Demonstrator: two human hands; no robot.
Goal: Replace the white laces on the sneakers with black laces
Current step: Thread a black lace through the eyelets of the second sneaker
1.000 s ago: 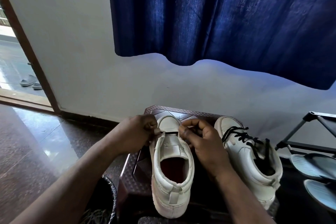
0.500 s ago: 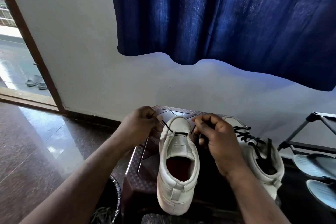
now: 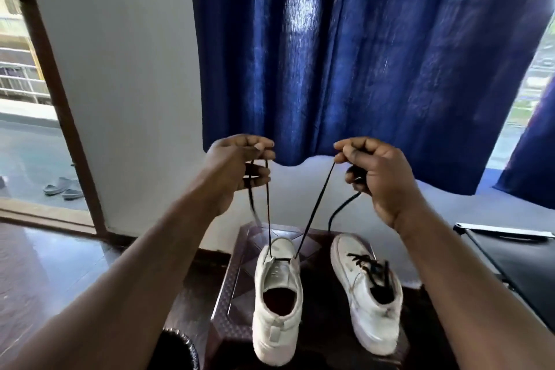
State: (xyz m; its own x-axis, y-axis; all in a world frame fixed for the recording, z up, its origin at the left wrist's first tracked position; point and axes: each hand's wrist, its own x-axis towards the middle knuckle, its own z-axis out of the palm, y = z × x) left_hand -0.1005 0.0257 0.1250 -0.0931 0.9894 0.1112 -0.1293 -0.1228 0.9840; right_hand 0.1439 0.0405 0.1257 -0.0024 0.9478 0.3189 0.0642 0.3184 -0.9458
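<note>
Black lace (image 3: pixel 316 207) runs through the lowest eyelets of the sneaker (image 3: pixel 277 309), crossing its front as a short bar just above the tongue, and both ends rise taut from there in a narrow V. The left hand (image 3: pixel 237 165) pinches the left strand between thumb and fingertips, the other fingers curled, and a loose tail hangs blurred below the palm. The right hand (image 3: pixel 375 171) is clamped on the right strand in the same way, with its spare end looping down behind the wrist. Both hands are held high above the shoe, level with each other and apart. The sneaker stands on a dark brown stool (image 3: pixel 237 294), toe toward the wall, its upper eyelets bare. Just beside it on the right stands the second sneaker (image 3: pixel 369 294), already laced in black. A blue curtain (image 3: pixel 360 54) hangs behind the hands. Grey slippers (image 3: pixel 61 188) lie on the floor past the doorway at the left.
</note>
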